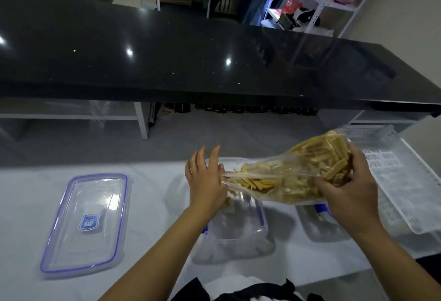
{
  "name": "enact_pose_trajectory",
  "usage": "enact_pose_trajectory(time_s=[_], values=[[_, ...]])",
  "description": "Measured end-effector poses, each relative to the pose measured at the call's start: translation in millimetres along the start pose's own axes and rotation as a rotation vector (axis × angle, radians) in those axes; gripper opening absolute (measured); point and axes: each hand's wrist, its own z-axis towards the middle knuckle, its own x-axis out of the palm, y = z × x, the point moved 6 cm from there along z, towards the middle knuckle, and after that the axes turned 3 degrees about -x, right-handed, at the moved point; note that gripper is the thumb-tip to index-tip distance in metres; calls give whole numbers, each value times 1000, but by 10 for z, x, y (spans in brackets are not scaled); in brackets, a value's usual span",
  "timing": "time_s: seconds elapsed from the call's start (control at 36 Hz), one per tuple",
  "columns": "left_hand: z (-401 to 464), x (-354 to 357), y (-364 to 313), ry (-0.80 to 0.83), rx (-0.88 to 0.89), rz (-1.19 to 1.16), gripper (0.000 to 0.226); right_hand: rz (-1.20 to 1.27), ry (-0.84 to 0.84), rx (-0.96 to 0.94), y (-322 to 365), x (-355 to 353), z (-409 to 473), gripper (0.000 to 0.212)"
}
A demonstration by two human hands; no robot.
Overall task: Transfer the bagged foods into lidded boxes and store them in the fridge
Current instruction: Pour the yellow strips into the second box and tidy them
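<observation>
1. Nearest of all, two bare forearms reaching out over a white work table [152, 210], above a dark garment edge at the near border
2. Right hand [343, 191] curled round the fat far-right end of a clear, soft plastic bag of pale yellow food sticks [293, 176], gripping it and tipping its mouth down toward the left
3. Left hand [205, 179] at the bag's mouth, fingers straight and spread; whether the thumb pinches the rim or the palm only props it, cannot tell
4. Bag held above a clear rectangular plastic box with blue clips [238, 224] at the table's middle; a few sticks already at the lip and by the box's far-left corner
5. Well apart on the near left, a clear rectangular lid with a blue seal rim [86, 224] lying flat, ready for closing later
6. On the right, partly behind the right hand, a second clear plastic box [319, 226], and beyond it a clear perforated tray over printed paper [405, 181]
7. Handling, as a judgement: light load, limp slippery film, brittle-looking sticks likely to spill in a rush; best held by the closed bottom and by the mouth rim, pouring slowly
8. Pouring under way; lidding and fridge not yet done
</observation>
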Motion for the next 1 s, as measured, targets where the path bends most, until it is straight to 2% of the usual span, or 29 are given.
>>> enact_pose_trajectory(time_s=[0.14, 0.25, 0.36, 0.47, 0.58, 0.67, 0.78, 1.0], values=[[-63, 45, 9, 34, -21, 5, 47, -30, 73, -53, 73, 44, 73, 88], [-129, 43, 28, 42, -30, -19, 46, -25, 20, -95, 105, 12, 105, 89], [-185, -2, 39, 56, -56, -52, 42, -73, 107, -157, 208, 134, 84, 85], [-236, -10, 11, 86, -32, -72, 46, -26, 38, -156, 278, 143, 130, 77], [-247, 7, 47, 93, -19, -72, 35, -89, 93, -168, 366, 250, 129, 81], [-244, 4, 70, 84, -17, -71, 34, -39, 65, -148, 415, 258, 185, 78], [-252, 6, 102, 89, -15, -43, 35, -104, 93, -213, 507, 297, 210, 77], [-254, 22, 121, 105, -39, -102, 31, -107, 66, -227, 562, 296, 302, 69]])
